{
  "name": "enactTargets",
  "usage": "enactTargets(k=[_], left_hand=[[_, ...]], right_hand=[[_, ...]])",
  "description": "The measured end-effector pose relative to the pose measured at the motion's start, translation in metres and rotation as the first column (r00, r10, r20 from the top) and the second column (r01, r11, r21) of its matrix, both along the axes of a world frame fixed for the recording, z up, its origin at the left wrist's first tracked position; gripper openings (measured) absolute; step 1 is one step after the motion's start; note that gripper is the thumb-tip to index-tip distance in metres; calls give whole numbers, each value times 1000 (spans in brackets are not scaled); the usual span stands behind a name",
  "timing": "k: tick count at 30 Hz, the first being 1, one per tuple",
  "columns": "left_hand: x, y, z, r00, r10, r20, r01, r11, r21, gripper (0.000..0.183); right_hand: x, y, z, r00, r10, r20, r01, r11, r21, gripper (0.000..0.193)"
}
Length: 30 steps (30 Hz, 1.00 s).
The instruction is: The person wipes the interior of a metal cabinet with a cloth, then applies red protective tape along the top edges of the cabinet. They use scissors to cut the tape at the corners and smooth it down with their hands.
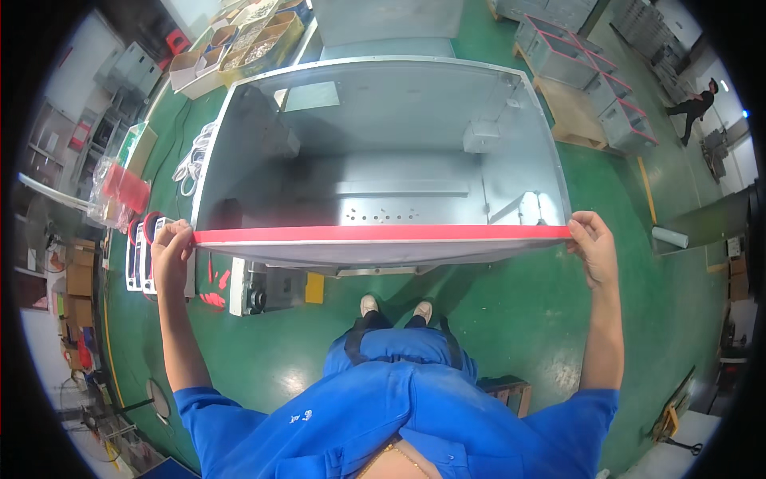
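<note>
grips (170, 244) pinch red strip (383, 233) ends

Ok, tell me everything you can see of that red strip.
The red strip is long and narrow, with a smooth, tape-like look. It runs nearly straight along the near rim of the open grey box, spanning its width. The left hand pinches its left end, the right hand its right end. Whether it is stuck down, I can't tell.
</note>
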<state>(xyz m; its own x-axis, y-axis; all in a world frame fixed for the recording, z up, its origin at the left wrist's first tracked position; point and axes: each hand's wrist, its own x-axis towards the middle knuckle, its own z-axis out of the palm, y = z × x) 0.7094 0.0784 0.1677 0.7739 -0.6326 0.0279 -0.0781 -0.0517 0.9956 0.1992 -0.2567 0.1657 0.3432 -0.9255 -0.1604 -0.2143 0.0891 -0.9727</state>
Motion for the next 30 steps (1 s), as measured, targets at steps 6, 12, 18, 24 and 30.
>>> enactTargets(k=[6,12,18,24,30], left_hand=[[-5,-2,2,999,48,-3,-48,999,16,8],[-8,-4,3,997,69,-18,-69,998,8,7],[-10,-2,5,998,69,13,-69,997,20,7],[-7,-2,1,997,78,-9,-78,996,-34,8],[-10,-3,4,996,51,-73,-56,996,-69,11]], right_hand=[[1,2,-1,999,-23,-37,20,998,-58,20],[17,18,-1,966,-225,-131,115,820,-560,19],[63,58,10,951,-65,-302,-226,519,-824,28],[102,83,2,894,118,-432,-446,302,-842,43],[122,89,-1,868,183,-461,-495,261,-829,44]])
